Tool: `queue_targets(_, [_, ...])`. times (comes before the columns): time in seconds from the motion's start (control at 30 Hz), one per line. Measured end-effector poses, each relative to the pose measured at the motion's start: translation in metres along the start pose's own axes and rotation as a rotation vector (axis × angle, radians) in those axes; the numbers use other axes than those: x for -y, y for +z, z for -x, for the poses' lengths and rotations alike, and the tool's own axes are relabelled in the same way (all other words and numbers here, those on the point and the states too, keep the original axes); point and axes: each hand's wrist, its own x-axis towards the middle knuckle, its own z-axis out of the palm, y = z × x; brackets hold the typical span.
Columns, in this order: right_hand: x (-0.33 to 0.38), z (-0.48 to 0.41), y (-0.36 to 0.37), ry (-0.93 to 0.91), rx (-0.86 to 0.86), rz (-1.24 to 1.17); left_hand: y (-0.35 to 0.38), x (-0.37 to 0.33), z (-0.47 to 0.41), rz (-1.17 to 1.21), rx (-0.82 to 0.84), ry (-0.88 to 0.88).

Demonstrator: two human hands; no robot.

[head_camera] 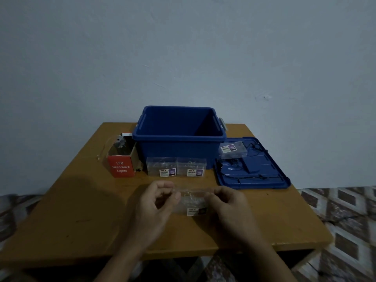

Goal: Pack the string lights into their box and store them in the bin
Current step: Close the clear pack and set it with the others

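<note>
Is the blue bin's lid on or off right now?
Off. The bin stands open at the top, and its lid lies flat on the table beside it.

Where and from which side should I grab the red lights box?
Probably grip the near labelled end of the red box, coming from the front: the blue bin crowds its right, a wire trails on its left, and its top is open.
</note>
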Motion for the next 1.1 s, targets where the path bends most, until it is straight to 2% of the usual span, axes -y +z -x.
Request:
queue_targets(0.17, [-0.003,-0.003,-0.001,-0.158,-0.003,-0.146,0.001,-0.003,0.001,0.127,0.026,0.013])
queue_targets(0.37, [-0.008,0.000,-0.004,-0.076,0.077,-0.300,-0.003,-0.001,0.001,0.150,0.048,0.078])
queue_targets(0.67, [-0.008,0.004,-0.006,-0.185,0.073,-0.167,0.002,-0.003,0.002,0.065,0.016,0.087])
queue_targets(0.87, [-0.008,0.003,-0.003,-0.139,0.047,-0.097,-0.002,-0.004,0.000,0.093,0.018,0.065])
queue_targets(1.1, [-0.002,-0.006,0.008,-0.081,-0.027,0.018,0.003,-0.013,-0.007,0.051,0.080,-0.100])
